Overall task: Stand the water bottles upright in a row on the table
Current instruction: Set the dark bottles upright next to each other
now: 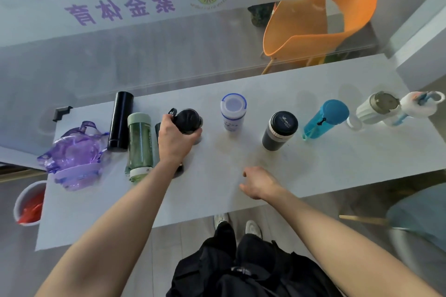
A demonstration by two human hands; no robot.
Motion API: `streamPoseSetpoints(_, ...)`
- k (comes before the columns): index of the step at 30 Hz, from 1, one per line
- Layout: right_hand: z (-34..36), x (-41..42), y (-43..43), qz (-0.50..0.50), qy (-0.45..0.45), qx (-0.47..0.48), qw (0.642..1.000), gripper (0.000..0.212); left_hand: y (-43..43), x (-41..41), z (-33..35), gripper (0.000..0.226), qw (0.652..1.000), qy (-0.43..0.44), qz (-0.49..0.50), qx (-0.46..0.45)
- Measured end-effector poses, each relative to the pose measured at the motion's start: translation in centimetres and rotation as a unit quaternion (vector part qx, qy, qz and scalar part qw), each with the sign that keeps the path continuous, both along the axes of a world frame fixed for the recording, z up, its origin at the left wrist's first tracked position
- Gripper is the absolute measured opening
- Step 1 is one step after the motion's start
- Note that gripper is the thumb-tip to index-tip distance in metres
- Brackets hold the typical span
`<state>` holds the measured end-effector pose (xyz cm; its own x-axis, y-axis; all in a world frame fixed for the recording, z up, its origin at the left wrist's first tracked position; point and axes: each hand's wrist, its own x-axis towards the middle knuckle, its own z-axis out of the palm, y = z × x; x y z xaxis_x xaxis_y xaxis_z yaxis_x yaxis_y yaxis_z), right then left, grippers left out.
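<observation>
My left hand [174,139] is shut on a black bottle with a round lid [189,120], held upright on the pale table [217,200]. To its right several bottles stand in a row: a white one with a blue rim [233,112], a dark grey one [280,130], a clear blue one [324,118], a white ribbed one [376,107] and a white one with a loop [421,103]. To the left a green bottle [140,146] and a slim black flask [120,122] lie on their sides. My right hand [259,182] hovers open over the table, holding nothing.
A crumpled purple transparent bag [74,155] lies at the table's left end. A white bin with red contents [29,202] stands below the left edge. An orange chair [318,24] is behind the glass wall. Another dark item [157,129] is partly hidden behind my left hand.
</observation>
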<state>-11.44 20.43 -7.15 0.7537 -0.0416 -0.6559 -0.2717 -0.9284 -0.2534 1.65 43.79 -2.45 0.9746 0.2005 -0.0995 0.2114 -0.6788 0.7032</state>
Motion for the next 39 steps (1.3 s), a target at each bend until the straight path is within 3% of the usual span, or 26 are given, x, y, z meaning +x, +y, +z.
streamPoseSetpoints(6, 0.3, -0.9, -0.6, 0.022, -0.014, -0.005, 1.0, 0.044, 0.0, 0.4, 0.3, 0.09, 0.999, 0.024, 0.032, -0.005)
streamPoseSetpoints(12, 0.7, -1.5, -1.0, 0.079, -0.039, -0.021, 0.996, 0.039, 1.2, 0.5, 0.7, 0.112, 0.996, 0.088, 0.005, 0.02)
streamPoseSetpoints(17, 1.1, -0.6, 1.3, 0.138, -0.065, -0.02, 0.988, 0.037, 4.5, -2.7, 1.4, 0.093, 0.985, 0.122, -0.04, 0.114)
streamPoseSetpoints(23, 1.8, 2.1, 8.8, 0.183, -0.082, 0.012, 0.98, 0.038, 11.9, -8.5, 1.9, 0.051, 0.927, 0.168, -0.14, 0.305)
streamPoseSetpoints(28, 1.8, 4.3, 15.7, 0.135, -0.161, 0.034, 0.977, 0.052, 16.4, -10.4, 1.3, 0.055, 0.916, 0.177, -0.146, 0.328)
streamPoseSetpoints(34, -0.3, 7.7, 22.9, 0.027, -0.171, 0.008, 0.985, 0.101, 20.6, -8.9, -0.5, 0.06, 0.91, 0.185, -0.19, 0.32)
streamPoseSetpoints(39, -1.8, 8.2, 24.9, -0.076, -0.137, -0.004, 0.988, 0.097, 24.0, -7.0, -1.6, 0.06, 0.9, 0.169, -0.234, 0.327)
